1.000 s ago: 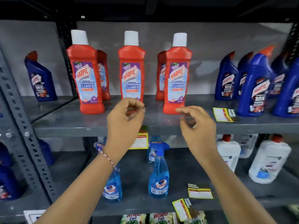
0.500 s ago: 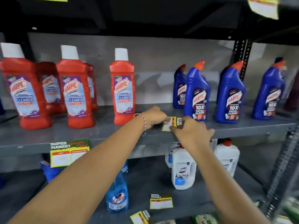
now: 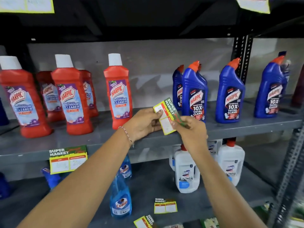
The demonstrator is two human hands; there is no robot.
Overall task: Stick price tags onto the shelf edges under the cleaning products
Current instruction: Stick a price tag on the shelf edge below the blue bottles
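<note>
A yellow-and-green "Super Market" price tag (image 3: pixel 166 116) is held tilted in front of the grey middle shelf (image 3: pixel 246 127), between both hands. My left hand (image 3: pixel 144 123) pinches its left side and my right hand (image 3: pixel 190 129) grips its green right edge. Red Harpic bathroom cleaner bottles (image 3: pixel 117 92) stand on the shelf to the left, blue Harpic bottles (image 3: pixel 195 92) to the right. Another price tag (image 3: pixel 68 159) is stuck on the shelf edge under the red bottles.
On the lower shelf stand blue Colin spray bottles (image 3: pixel 120 196) and white Domex bottles (image 3: pixel 186 170). Two loose price tags (image 3: pixel 165 205) lie on that shelf near its front. A perforated metal upright (image 3: pixel 289 170) rises at the right. More tags hang from the top shelf.
The view shifted right from the red bottles toward the blue ones. Both hands picked the price tag off the shelf surface and now hold it raised and tilted.
</note>
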